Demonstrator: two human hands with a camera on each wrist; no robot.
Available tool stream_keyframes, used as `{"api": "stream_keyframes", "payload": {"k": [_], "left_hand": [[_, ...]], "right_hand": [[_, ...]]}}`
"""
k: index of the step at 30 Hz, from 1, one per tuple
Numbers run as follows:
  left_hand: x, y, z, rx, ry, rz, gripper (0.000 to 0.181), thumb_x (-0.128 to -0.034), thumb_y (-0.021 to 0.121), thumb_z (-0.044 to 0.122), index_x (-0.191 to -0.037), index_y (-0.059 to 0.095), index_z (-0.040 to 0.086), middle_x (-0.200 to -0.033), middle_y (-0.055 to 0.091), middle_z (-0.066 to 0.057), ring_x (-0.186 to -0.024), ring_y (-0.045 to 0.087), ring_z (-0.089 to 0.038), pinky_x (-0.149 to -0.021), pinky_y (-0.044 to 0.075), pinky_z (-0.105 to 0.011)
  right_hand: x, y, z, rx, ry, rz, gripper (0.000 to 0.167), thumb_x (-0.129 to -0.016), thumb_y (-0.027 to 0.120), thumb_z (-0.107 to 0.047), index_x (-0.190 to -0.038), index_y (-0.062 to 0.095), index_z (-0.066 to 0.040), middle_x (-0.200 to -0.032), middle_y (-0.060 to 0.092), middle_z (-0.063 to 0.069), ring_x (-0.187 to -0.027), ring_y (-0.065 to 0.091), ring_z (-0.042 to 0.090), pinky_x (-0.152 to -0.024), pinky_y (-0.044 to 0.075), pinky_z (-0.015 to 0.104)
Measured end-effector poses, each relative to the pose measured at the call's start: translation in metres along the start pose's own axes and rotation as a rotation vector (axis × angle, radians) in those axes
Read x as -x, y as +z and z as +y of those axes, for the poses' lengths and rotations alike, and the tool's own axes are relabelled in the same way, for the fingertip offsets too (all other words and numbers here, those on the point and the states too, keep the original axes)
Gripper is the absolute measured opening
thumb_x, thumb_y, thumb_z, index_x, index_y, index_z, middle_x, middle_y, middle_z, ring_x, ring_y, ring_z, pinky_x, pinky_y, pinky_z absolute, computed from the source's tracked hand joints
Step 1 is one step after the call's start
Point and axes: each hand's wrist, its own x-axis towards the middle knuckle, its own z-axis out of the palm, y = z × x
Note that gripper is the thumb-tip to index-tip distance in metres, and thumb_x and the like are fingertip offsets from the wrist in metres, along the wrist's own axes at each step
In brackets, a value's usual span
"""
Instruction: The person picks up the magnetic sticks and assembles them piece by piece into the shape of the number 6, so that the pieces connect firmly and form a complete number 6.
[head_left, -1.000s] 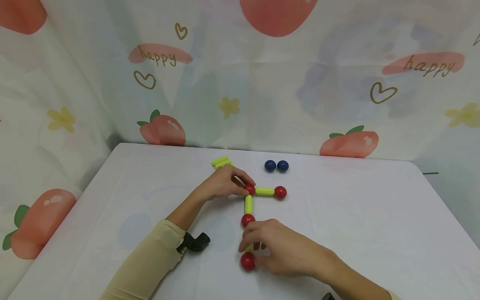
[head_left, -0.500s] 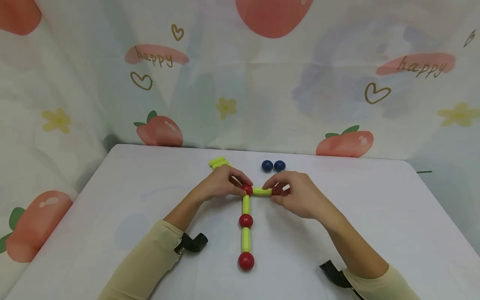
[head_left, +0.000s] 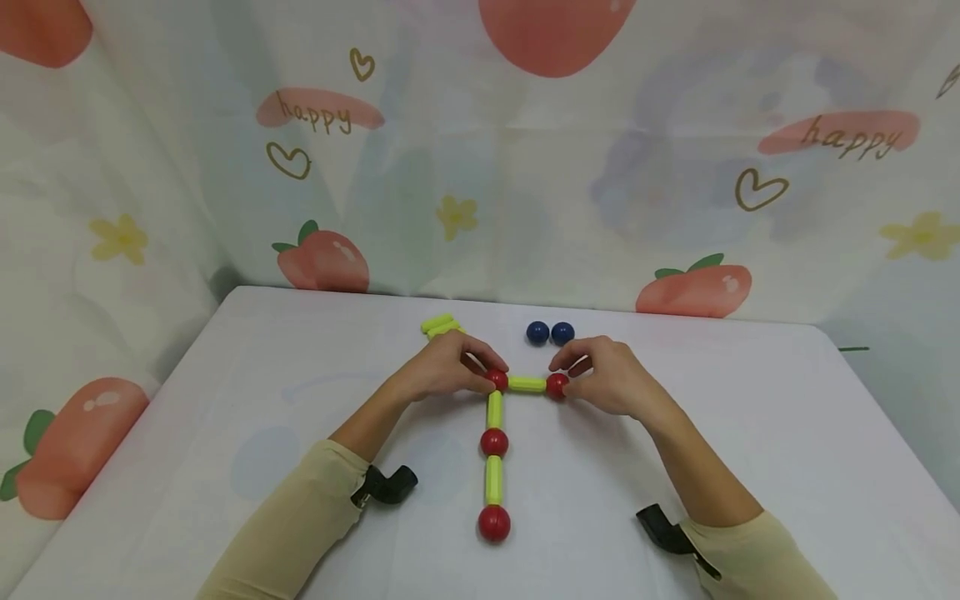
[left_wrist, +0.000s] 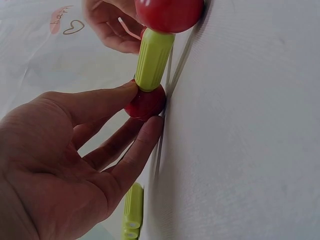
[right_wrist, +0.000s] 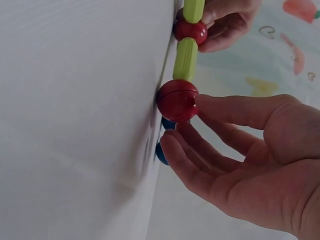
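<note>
As I watch from the head camera, ball-and-rod figure (head_left: 494, 410): glossy red balls joined by yellow-green rods, lying on the white table (head_left: 712, 383); three balls form a straight column leading away from the wearer, and at the far corner a rod turns off right to a fourth.
Left hand (head_left: 447, 364): forearm slanted inward, hand arched, thumb and fingers pinching the corner ball (head_left: 497, 381).
Right hand (head_left: 611, 375): forearm angled in from the right, fingers bent over beyond the end ball (head_left: 557, 386), thumb against it.
Beyond the hands: loose rods (head_left: 438, 323) just behind the left; two blue balls (head_left: 537, 333) side by side near the right.
Left wrist, grip: narrow, corner ball between thumb and fingertips; thumb tip beside the rod's end.
Left wrist, rod: ribbed lengthwise, a red ball at either end.
Right wrist, end ball: thin seam across it, rod meeting its far side.
Right wrist, grip: loosely narrow, fingers curved round the end ball, thumb touching; whether every fingertip touches, I can't tell.
</note>
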Motion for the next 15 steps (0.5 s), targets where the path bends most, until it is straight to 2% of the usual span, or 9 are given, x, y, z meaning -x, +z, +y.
{"api": "stream_keyframes", "payload": {"k": [5, 15], "left_hand": [[-0.0007, -0.0004, 0.0, 0.001, 0.009, -0.005, 0.024, -0.0894, 0.081, 0.009, -0.112, 0.081, 0.016, -0.108, 0.077, 0.0, -0.096, 0.071, -0.016, -0.079, 0.06, -0.028], [-0.0002, -0.0004, -0.0004, -0.01, 0.02, -0.01, 0.025, -0.0898, 0.08, 0.008, -0.114, 0.08, 0.014, -0.11, 0.076, 0.0, -0.097, 0.071, -0.016, -0.079, 0.06, -0.028]], "right_hand": [[-0.0014, 0.0009, 0.0038, -0.018, -0.01, -0.012, 0.018, -0.087, 0.076, -0.006, -0.105, 0.077, -0.01, -0.105, 0.074, 0.009, -0.099, 0.069, 0.027, -0.081, 0.058, 0.039], [-0.0027, 0.0026, 0.0049, -0.025, -0.005, -0.016, 0.018, -0.088, 0.078, -0.008, -0.105, 0.077, -0.011, -0.103, 0.073, 0.009, -0.097, 0.068, 0.026, -0.079, 0.058, 0.037]]}}
